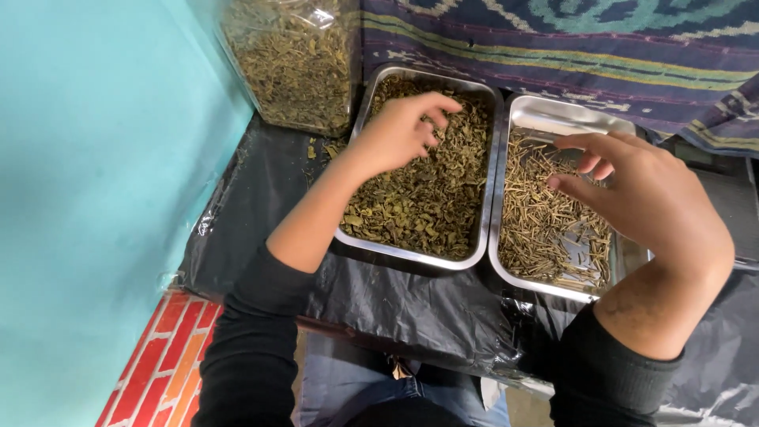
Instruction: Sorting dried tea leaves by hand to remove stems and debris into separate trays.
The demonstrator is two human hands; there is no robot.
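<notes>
Fingers [433, 111] of the left hand [399, 130] are curled loosely together, tips dipped into the dried green leaves [427, 190] that fill the left metal tray [411, 257] near the centre of the frame; whether they have pinched a piece cannot be told. Over the right metal tray [553, 115], the right hand [644, 198] hovers with its fingers [589, 145] spread and bent, nothing visibly between them and not touching the contents below.

Judging by how the two trays lie, the sorting looks well under way but far from finished. The right tray holds a thin, scattered layer of pale dry stems [545, 225], with bare metal showing at its far end and lower right corner. The left tray is heaped almost edge to edge with leaf fragments, so most of the material appears to be left to go through.

At the upper left of the frame stands a large clear container [296, 63] packed with the same kind of dried leaf, and a few crumbs lie at its foot. Both trays rest on a sheet of black plastic [411, 308]. A patterned woven cloth [569, 47] runs across the top of the frame, a turquoise wall [103, 158] fills the left side, and red brick-patterned flooring [162, 356] shows at the lower left.
</notes>
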